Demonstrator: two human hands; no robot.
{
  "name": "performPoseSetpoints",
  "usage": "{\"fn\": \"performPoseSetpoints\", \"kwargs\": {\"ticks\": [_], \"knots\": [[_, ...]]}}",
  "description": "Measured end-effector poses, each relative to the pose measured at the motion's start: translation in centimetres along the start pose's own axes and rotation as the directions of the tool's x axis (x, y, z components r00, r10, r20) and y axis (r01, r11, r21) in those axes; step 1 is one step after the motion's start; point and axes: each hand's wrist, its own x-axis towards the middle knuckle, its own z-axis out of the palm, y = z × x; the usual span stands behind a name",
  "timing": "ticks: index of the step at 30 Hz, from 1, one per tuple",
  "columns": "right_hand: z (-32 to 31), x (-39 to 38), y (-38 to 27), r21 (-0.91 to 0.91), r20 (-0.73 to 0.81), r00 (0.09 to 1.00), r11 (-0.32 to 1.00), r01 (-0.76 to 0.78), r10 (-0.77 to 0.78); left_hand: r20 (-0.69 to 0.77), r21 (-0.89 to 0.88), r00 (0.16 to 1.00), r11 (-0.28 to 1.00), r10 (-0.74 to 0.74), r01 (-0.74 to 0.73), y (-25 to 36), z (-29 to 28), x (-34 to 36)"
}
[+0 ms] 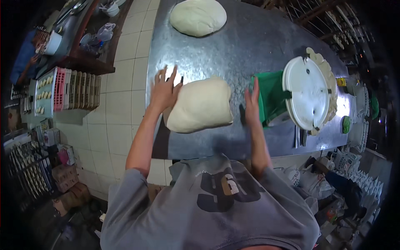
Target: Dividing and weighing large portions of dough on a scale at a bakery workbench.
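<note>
From the head view, a big block of pale dough (201, 105) is seen lying on the shiny metal surface (250, 46), right between the two hands. The left hand (164, 89) is laid flat against the left side of the block, with its fingers spread wide and nothing pinched. The right hand (251, 100) is held up on its edge just beside the right side of the block, fingers straight and close together; whether it is touching the dough cannot be told.

The block is already pushed into a thick, squarish pillow with soft corners, so some shaping looks done. It is not cut into little pieces, and no small pieces are seen near the hands, so most of the work on it seems left.

Far past the hands, at the other end of the surface, a second, rounder lump of dough (198, 16) is seen resting by itself, and it looks untouched. Just right of the right hand, a green cloth (271, 96) is seen, and beyond it a round white lid (307, 92) is set on something with pale dough showing around its rim. Well to the left of the left hand, across the tiled floor (121, 104), trays with small dough pieces (45, 93) are seen on a lower table.
</note>
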Motion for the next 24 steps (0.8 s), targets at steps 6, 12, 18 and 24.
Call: {"fn": "performPoseSetpoints", "kwargs": {"ticks": [6,12,18,24], "knots": [[8.0,-8.4,3.7,0.371,-0.191,0.819,0.812,-0.451,0.541,0.545,-0.645,0.814,0.721,0.201,0.254,6.2,-0.1,9.0],[8.1,2.4,-8.1,0.851,0.377,0.866,0.247,-0.464,0.33,0.718,-0.669,0.617,0.564,0.323,0.483,3.7,-7.7,13.6],[3.5,2.5,-20.1,0.192,-0.189,0.507,0.475,0.859,-0.841,-0.037,-0.94,0.995,0.342,-0.088,-0.005,0.8,-15.6,4.3],[1.9,-6.4,-8.1,-0.072,0.172,0.947,0.955,0.287,-0.272,0.178,-0.953,0.872,0.139,-0.456,0.267,7.8,-6.4,-8.6]]}}
